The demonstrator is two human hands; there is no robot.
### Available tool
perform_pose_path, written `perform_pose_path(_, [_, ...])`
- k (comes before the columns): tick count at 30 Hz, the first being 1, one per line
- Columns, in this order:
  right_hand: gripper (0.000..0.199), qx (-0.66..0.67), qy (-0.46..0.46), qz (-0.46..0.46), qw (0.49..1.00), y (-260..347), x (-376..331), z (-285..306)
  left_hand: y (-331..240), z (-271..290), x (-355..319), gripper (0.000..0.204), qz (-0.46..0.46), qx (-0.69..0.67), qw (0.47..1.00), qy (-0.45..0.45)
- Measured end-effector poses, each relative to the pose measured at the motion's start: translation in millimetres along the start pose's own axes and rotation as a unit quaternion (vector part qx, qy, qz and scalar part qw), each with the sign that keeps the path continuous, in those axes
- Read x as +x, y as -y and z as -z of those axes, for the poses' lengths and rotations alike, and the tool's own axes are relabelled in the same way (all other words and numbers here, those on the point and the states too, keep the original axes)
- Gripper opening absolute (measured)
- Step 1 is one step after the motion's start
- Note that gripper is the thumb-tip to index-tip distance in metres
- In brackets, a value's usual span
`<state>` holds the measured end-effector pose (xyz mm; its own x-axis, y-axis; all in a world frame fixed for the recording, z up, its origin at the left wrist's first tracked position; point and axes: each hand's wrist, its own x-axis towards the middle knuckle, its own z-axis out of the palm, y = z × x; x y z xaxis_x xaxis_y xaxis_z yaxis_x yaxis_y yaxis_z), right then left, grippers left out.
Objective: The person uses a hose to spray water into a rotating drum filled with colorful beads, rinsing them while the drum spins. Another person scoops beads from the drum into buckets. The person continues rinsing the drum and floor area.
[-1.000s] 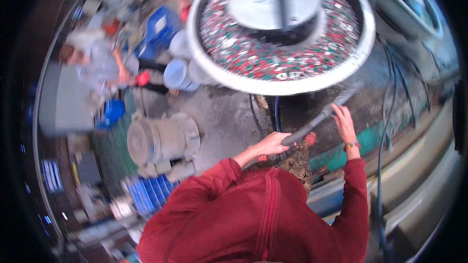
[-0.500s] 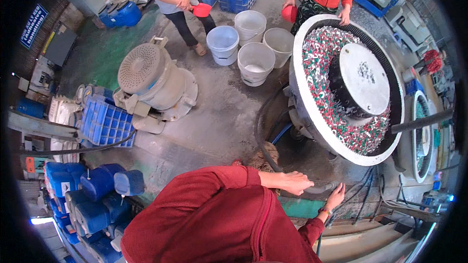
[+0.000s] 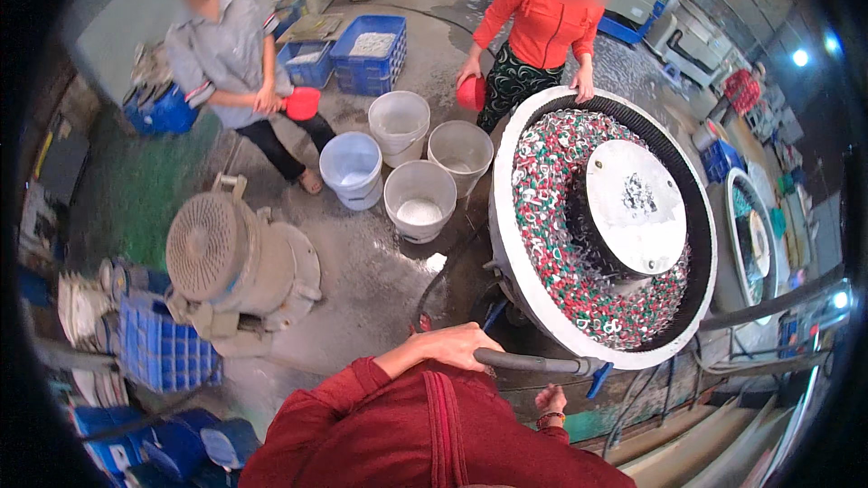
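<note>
A dark hose [image 3: 533, 361] runs through my left hand [image 3: 461, 346], which is closed around it in front of my body. The hose's far end points right and carries a blue lever handle [image 3: 599, 380], close below the rim of a big round vibratory tub [image 3: 504, 244]. My right hand [image 3: 550, 399] is below the hose and apart from it, its fingers curled in with nothing seen in them. Many small red, green and white pieces [image 3: 551, 262] fill the tub's ring-shaped channel around a white central cap [image 3: 637, 208].
Several white buckets [image 3: 420, 199] stand left of the tub. A person in grey [image 3: 221, 45] and one in red [image 3: 547, 18] each hold a red scoop. A motor-like machine [image 3: 240, 258] stands left, near a blue crate [image 3: 167, 343]. A second tub [image 3: 750, 235] is at right.
My view has tilted up. The hose end has been raised, with my left hand on it. My right hand, formerly beside the hose end, is now lower and curled. The person in red still touches the tub rim.
</note>
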<state>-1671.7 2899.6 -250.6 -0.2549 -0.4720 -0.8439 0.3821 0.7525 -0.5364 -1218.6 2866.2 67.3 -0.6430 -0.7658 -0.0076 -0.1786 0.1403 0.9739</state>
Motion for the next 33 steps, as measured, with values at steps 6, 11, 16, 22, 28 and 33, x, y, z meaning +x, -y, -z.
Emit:
perform_pose_path(6, [0.040, -0.229, 0.170, 0.017, 0.958, -65.6, 26.0, -93.9, -3.9, 89.7, 4.4, 0.037, -0.030, -0.008, 0.999, 0.012])
perform_pose_path(11, [0.028, -0.345, 0.181, 0.102, 0.915, 5.0, -77.7, -261.0, 8.1, 100.0, 22.8, 0.037, -0.075, -0.104, 0.992, 0.023])
perform_pose_path(16, [0.048, -0.521, 0.200, 0.457, 0.692, -12.0, -88.0, -329.7, 18.7, 127.3, 33.2, 0.035, -0.079, -0.121, 0.983, 0.112])
perform_pose_path(22, [0.052, -0.565, 0.174, 0.368, 0.718, -53.0, -98.1, -383.6, 14.4, 219.9, 11.0, 0.030, -0.139, -0.213, 0.967, -0.001])
perform_pose_path(28, [0.052, -0.503, 0.115, 0.365, 0.775, -92.6, -90.8, -466.0, 34.7, 320.0, -52.5, 0.035, -0.050, -0.430, 0.898, -0.082])
perform_pose_path(33, [0.031, -0.406, 0.017, 0.328, 0.853, -104.3, -132.6, -545.1, 63.7, 388.5, -94.6, 0.039, -0.047, -0.532, 0.831, -0.156])
